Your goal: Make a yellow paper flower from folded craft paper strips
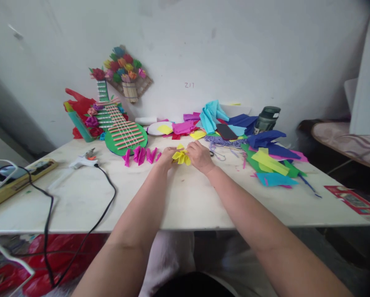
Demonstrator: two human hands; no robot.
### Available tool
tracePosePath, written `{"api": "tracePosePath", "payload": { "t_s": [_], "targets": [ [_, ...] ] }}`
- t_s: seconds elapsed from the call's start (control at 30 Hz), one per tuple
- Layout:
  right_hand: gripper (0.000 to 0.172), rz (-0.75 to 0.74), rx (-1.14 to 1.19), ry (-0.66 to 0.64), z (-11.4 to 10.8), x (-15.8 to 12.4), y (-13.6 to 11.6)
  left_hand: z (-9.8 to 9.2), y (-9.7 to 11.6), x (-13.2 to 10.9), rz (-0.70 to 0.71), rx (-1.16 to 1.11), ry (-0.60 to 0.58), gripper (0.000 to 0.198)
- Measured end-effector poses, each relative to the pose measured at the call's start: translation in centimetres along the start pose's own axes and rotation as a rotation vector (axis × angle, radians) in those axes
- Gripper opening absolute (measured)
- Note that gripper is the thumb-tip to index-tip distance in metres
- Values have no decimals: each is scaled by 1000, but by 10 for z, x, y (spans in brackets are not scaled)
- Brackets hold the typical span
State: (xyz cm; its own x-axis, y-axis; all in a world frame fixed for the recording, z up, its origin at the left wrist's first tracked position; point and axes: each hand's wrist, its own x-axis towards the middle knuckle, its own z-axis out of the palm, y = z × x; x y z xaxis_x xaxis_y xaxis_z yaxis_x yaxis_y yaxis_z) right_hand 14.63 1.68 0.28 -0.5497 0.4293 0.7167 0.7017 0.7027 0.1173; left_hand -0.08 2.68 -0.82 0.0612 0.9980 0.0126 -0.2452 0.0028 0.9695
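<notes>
A yellow paper flower (181, 156) with several folded petals is held between my two hands, a little over the middle of the white table (185, 198). My left hand (166, 156) grips it from the left side with closed fingers. From the right, my right hand (200, 156) pinches its petals; the fingertips are partly hidden. Just left of my left hand lie several folded pink paper pieces (139, 155). Behind them leans a green guitar-shaped craft (126, 136) with white strings and paper flowers.
A glue gun (84, 161) with a black cord lies at left, near a power strip (20, 181). Coloured paper sheets (271, 161), purple yarn (225, 142), a black phone (226, 132) and a dark bottle (267, 119) are at right. A paper bouquet (127, 68) hangs on the wall.
</notes>
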Motion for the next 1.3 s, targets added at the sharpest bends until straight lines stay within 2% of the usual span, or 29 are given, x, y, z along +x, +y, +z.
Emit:
{"api": "tracePosePath", "payload": {
  "t_s": [0.13, 0.23, 0.5, 0.67, 0.77, 0.87, 1.03, 1.17, 1.3],
  "targets": [
    [18, 146, 85, 17, 7, -2, 11, -1, 7, -5, 54, 21, -63, 32],
    [18, 214, 90, 15, 11, -4, 16, 3, 13, -9, 26, 46, -66, 45],
    [14, 232, 47, -15, 8, -5, 15, 8, 20, -18, 206, 313, -176, 70],
    [18, 277, 122, -7, 10, -4, 16, 5, 19, -14, 262, 376, -212, 63],
    [17, 322, 237, 10, 9, -3, 18, 4, 15, -10, 199, 414, -132, 48],
    [20, 411, 396, 84, 8, -2, 22, 4, 12, -7, 112, 315, -47, 37],
    [31, 720, 581, 213, 10, -2, 33, 5, 11, -8, 67, 20, -52, 37],
    [37, 848, 858, 167, 13, -2, 35, 5, 10, -8, 76, -120, -96, 37],
    [33, 900, 1086, 128, 11, 1, 27, 6, 4, -6, 101, -152, -145, 37]
  ]
}}
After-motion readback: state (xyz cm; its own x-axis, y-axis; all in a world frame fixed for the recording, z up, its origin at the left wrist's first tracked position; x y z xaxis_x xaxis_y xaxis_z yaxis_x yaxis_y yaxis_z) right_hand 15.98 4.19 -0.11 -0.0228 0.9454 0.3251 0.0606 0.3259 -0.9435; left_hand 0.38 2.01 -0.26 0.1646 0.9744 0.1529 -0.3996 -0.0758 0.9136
